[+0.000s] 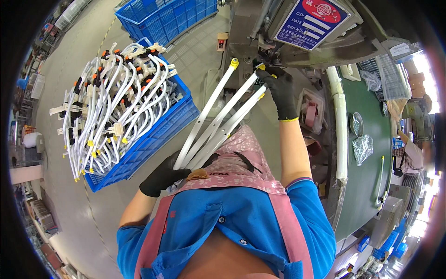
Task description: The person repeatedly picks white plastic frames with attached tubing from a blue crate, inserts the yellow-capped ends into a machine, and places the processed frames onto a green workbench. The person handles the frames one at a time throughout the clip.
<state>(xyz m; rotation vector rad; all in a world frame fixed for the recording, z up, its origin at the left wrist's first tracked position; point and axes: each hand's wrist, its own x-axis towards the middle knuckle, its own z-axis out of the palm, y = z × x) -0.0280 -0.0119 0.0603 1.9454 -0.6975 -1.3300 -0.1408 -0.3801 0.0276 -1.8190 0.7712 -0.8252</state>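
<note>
Several flat white bars (204, 114) with small holes and yellow end pieces fan out in front of my pink apron (241, 160). My left hand (162, 176), in a black glove, is closed around their lower ends, where they come together. At the far ends my right hand (280, 90), also black-gloved, grips the yellow-tipped ends of the bars on the right side. The leftmost bar's yellow tip (234, 63) stands apart from my right hand. My right fingertips are partly hidden against the dark machine parts behind them.
To my left, a blue crate (146, 148) is heaped with bent white tubes (114, 100) with black, orange and yellow fittings. Another blue crate (167, 21) stands beyond. A machine (346, 51) rises ahead right. A green worktop (367, 195) at right carries a bowl (357, 124) and plastic bag (363, 149).
</note>
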